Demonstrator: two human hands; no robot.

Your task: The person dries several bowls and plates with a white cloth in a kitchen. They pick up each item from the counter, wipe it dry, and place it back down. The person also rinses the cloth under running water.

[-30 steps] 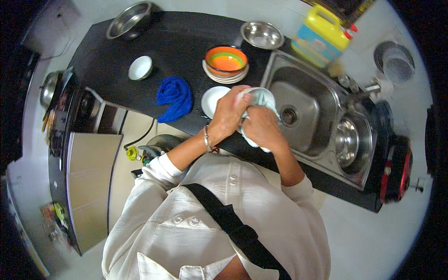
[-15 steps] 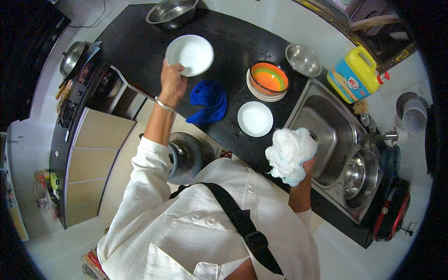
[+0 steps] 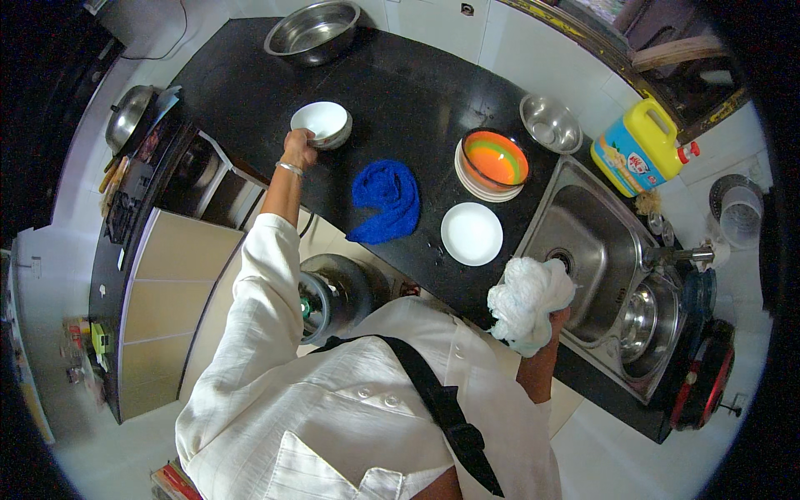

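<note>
At the far left of the black counter, my left hand grips the near rim of a white bowl. The bowl is upright at the counter top; I cannot tell whether another bowl sits beneath it. On the right, beside the sink, my right hand is closed around a bunched white cloth, which hides most of the fingers. A crumpled blue cloth lies to the right of the bowl. Farther right is a small white dish. Behind it an orange and green bowl rests on stacked white plates.
A steel sink is set into the counter at right, with a tap over it. Steel bowls and a yellow jug stand behind. A steel basin sits at the far left. Below the counter's front edge stands a gas cylinder.
My left hand has carried the white bowl away from me and down to the counter top. My right hand still holds the white cloth near the sink. The view has shifted slightly.
</note>
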